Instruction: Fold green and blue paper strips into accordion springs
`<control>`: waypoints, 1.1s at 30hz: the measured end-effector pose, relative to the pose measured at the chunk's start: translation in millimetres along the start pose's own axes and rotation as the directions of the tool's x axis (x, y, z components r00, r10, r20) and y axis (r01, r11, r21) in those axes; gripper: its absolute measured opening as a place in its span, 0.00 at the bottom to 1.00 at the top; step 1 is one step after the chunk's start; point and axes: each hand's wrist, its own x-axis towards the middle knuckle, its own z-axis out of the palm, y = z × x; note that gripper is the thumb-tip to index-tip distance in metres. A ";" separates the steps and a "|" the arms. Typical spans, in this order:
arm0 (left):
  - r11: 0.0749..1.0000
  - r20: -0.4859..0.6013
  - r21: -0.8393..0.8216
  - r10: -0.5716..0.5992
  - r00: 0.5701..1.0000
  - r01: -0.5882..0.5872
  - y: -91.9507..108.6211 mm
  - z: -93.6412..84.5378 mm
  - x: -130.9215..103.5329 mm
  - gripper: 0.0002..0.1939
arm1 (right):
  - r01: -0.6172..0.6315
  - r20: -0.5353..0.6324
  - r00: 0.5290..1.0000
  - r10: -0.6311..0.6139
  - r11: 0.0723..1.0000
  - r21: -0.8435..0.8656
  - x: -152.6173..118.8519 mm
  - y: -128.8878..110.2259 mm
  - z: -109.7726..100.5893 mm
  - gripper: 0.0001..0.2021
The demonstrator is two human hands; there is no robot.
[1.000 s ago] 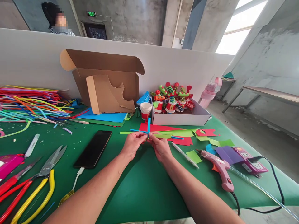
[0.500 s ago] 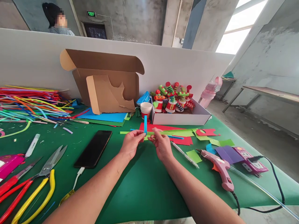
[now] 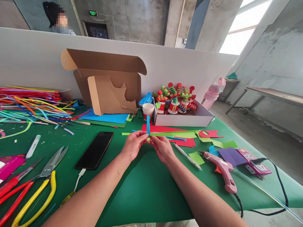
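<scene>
Between my two hands a narrow blue paper strip [image 3: 148, 124] stands upright, its lower end at my fingertips. My left hand [image 3: 135, 143] is closed, with thumb and fingers pinching the strip's base. My right hand [image 3: 163, 146] is closed too, its fingertips pressed together at the strip's lower end, close to the left fingertips. What exactly lies between the right fingers is partly hidden. Just behind the strip is a paper cup [image 3: 148, 109]. Under and beyond my hands lie long green paper strips [image 3: 182, 133] and red paper [image 3: 153, 128].
To the right lie a pink glue gun [image 3: 222, 170], a white pen [image 3: 188, 157] and a box of paper figures [image 3: 183, 120]. On the left are a phone [image 3: 95, 151], scissors [image 3: 50, 167] and a pile of pipe cleaners [image 3: 30, 104]. An opened cardboard box [image 3: 109, 66] stands behind.
My right hand has moved slightly left and its raised fingers have come down to the base of the strip. The blue strip shows taller and still upright; my left hand barely moved.
</scene>
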 end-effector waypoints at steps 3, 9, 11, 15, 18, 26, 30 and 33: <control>0.999 0.005 0.027 0.017 1.000 -0.017 -0.8 0.0 0.4 0.15 | 0.016 -0.021 1.000 -0.016 1.000 0.006 0.0 0.5 -0.6 0.14; 0.998 0.002 0.059 0.024 1.000 -0.024 -0.5 1.5 -0.9 0.16 | 0.054 -0.013 0.999 -0.053 0.997 0.049 -3.5 -1.4 2.8 0.16; 0.998 -0.001 0.059 0.017 1.000 -0.016 -0.3 2.0 -1.3 0.17 | 0.049 -0.014 0.999 -0.049 0.998 0.039 -4.6 -1.9 4.0 0.16; 0.999 -0.022 0.042 0.014 1.000 -0.013 -0.2 3.5 -2.0 0.17 | 0.052 -0.014 0.999 -0.051 0.998 0.020 -4.7 -2.0 4.5 0.18; 0.998 -0.031 0.061 0.021 0.999 -0.019 0.1 4.6 -2.5 0.17 | 0.059 -0.008 0.998 -0.059 0.998 -0.007 -4.3 -1.7 3.9 0.18; 0.981 0.002 0.147 0.126 0.992 -0.125 -3.3 1.4 -2.7 0.14 | 0.067 -0.016 0.998 -0.068 0.997 -0.047 -4.4 -1.8 3.8 0.17; 0.982 -0.025 0.152 0.119 0.993 -0.114 -4.0 0.4 -2.0 0.14 | 0.075 -0.023 0.997 -0.077 0.995 -0.068 -3.9 -1.3 2.6 0.17; 0.984 -0.034 0.149 0.102 0.994 -0.096 -3.6 0.4 -1.8 0.15 | 0.074 -0.031 0.997 -0.077 0.994 -0.081 -3.4 -1.0 2.2 0.17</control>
